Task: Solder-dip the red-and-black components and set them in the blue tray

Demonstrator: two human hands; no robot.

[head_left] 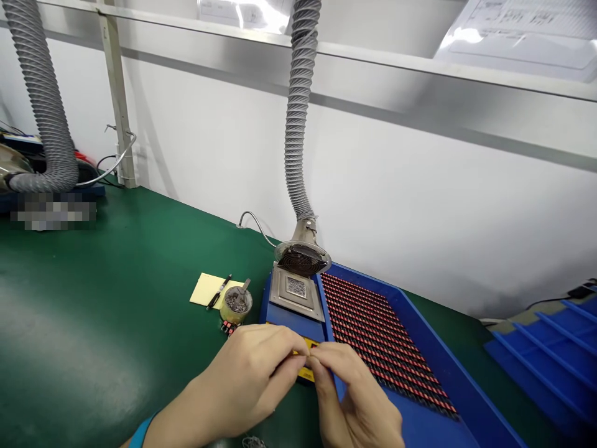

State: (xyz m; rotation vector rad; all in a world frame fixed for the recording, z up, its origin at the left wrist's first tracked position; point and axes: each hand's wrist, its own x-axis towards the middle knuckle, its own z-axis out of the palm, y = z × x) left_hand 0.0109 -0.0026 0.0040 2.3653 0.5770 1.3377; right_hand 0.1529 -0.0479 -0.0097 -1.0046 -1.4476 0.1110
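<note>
Left hand and right hand meet fingertip to fingertip, both pinched; what they grip is hidden. Solder pot just beyond, tray right.

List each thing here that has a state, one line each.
Left hand: fingertips pinched shut, meeting the right's.
Right hand: fingertips pinched shut; anything held is hidden.
Long blue plastic tray: filled with rows of red-and-black parts.
Small round metal tin: open, tool standing in it.
Black pen: lying on yellow notepad.
Square metal pot: uncovered, under grey ribbed hose.
</note>
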